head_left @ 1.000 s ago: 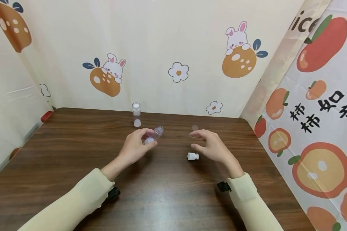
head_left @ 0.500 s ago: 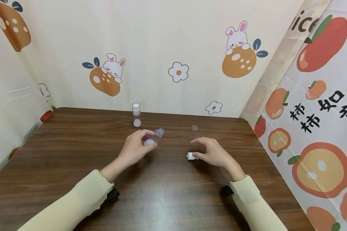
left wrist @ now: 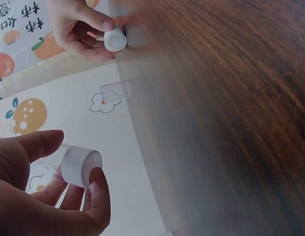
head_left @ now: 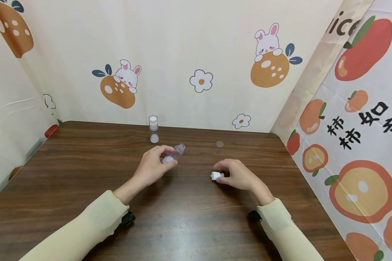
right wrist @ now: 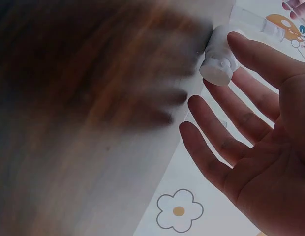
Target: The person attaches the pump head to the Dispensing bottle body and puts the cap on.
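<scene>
In the head view my left hand [head_left: 153, 166] grips a small clear bottle [head_left: 179, 148] above the table, tilted with its narrow neck up to the right. The bottle's white bottom [left wrist: 77, 166] shows between thumb and fingers in the left wrist view. My right hand [head_left: 237, 174] has come down on a white pump head [head_left: 215, 175], which lies on its side on the tabletop. Thumb and index finger pinch it from both sides, as the pump head [right wrist: 217, 71] shows in the right wrist view; the other fingers stay loosely extended.
An assembled clear bottle [head_left: 154, 129] with white parts stands upright near the table's back edge. A clear cap [head_left: 219, 147] sits behind my right hand. Printed curtains border the brown wooden table [head_left: 183, 224] at the back and sides.
My right hand has moved down and nearer, from above the pump head to pinching it, uncovering the clear cap behind. My left hand with the bottle stays nearly still.
</scene>
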Tool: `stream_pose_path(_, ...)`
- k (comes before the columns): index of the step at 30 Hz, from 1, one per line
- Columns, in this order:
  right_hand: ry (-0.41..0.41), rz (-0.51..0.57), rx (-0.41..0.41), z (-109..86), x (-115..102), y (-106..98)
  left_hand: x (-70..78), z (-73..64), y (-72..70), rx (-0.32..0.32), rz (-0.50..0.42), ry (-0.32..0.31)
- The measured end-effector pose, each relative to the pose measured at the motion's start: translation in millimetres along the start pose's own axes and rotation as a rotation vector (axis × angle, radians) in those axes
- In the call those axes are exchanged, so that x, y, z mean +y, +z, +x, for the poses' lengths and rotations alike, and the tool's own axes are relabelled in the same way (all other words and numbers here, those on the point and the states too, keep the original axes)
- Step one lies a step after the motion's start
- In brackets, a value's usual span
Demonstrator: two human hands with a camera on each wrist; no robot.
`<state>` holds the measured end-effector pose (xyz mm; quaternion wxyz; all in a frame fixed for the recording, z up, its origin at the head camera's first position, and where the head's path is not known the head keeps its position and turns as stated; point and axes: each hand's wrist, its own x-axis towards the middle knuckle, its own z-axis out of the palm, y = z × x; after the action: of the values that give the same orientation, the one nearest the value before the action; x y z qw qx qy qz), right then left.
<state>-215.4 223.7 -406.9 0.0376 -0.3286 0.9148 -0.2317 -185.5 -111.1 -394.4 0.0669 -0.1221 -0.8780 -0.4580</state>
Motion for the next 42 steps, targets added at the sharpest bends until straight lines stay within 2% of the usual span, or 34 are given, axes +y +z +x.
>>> stream_pose_path(17, 0.008, -0.038, -0.027, 1.2, -2.6, -0.1, 1.7, 0.9, -0.3, 0.004, 0.008, 0.003)
stream_pose_path(24, 0.092, -0.008, -0.037, 3.9, -9.8, -6.7, 3.0, 0.3, -0.2, -0.001, 0.005, -0.008)
stream_pose_path(33, 0.081, 0.044, 0.040, 17.6, -25.8, -23.5, 2.8, 0.1, 0.1, 0.011, 0.000, -0.023)
stream_pose_path(42, 0.037, 0.108, 0.101, 33.1, -42.6, -31.9, -1.7, -0.8, 7.4, 0.026, 0.011, -0.028)
